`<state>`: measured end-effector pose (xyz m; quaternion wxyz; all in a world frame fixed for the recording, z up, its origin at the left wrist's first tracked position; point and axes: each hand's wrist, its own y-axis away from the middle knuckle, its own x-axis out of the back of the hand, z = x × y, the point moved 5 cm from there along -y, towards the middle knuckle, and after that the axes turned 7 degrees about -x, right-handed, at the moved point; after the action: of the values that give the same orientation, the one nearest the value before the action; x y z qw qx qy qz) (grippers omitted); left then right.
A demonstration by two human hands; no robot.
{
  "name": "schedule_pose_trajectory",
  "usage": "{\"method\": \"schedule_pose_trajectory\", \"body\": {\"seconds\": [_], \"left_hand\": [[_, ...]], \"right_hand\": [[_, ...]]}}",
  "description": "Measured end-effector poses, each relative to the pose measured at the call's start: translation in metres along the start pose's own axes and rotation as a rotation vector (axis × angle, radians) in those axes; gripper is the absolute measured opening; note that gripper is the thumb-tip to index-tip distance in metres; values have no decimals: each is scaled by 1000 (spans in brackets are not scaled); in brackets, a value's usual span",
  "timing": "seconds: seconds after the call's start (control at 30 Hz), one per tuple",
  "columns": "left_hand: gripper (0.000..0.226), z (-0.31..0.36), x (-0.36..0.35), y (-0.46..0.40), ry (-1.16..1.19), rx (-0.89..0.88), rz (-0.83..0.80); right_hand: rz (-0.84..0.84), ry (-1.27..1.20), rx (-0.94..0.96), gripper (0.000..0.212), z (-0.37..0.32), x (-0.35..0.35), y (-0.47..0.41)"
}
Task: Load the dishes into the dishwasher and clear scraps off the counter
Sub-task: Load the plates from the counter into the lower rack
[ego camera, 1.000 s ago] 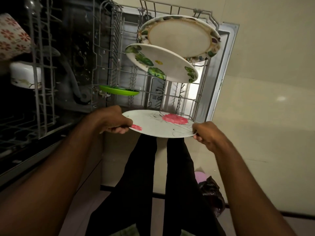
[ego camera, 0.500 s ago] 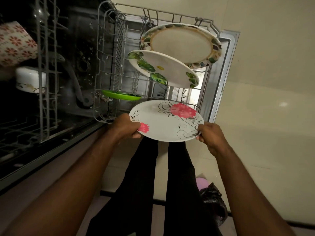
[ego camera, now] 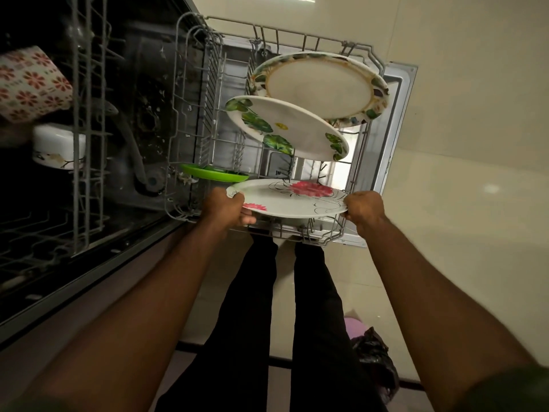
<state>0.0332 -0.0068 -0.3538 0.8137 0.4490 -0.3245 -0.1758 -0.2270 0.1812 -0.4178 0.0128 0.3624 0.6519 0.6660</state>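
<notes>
Both hands grip one white plate with pink flowers (ego camera: 292, 200) by its opposite edges: the left hand (ego camera: 227, 208) curls round the left rim with the thumb on the plate's face, and the right hand (ego camera: 364, 210) is closed on the right rim. Held between them, the plate sits tilted over the near end of the pulled-out lower rack (ego camera: 334, 233). Just beyond it in the rack stand a leaf-patterned plate (ego camera: 289, 129) and, farther back, a bordered plate (ego camera: 319, 89). Beside the left hand lies a green plate (ego camera: 212, 173).
</notes>
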Motion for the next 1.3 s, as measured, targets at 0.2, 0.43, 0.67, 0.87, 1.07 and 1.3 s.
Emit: {"method": "schedule_pose_trajectory", "body": {"seconds": [0.2,0.43,0.67,0.87,1.07,1.3], "left_hand": [[45,-12,10,13,4,3,42],[50,-5,31,59,9,-5,33],[21,64,55,159,73,-116,-59],[26,96,75,244,107,-243,-89],[32,99,99,300,186,-324,-23],[29,91,147,340,279,-427,97]], "right_hand": [[27,-13,68,38,7,20,36],[-44,-103,71,38,23,41,111],[-263,-7,231,30,-19,56,206],[-397,26,419,23,-71,70,289],[-491,149,636,21,-109,50,359],[-617,253,858,23,-123,24,445]]}}
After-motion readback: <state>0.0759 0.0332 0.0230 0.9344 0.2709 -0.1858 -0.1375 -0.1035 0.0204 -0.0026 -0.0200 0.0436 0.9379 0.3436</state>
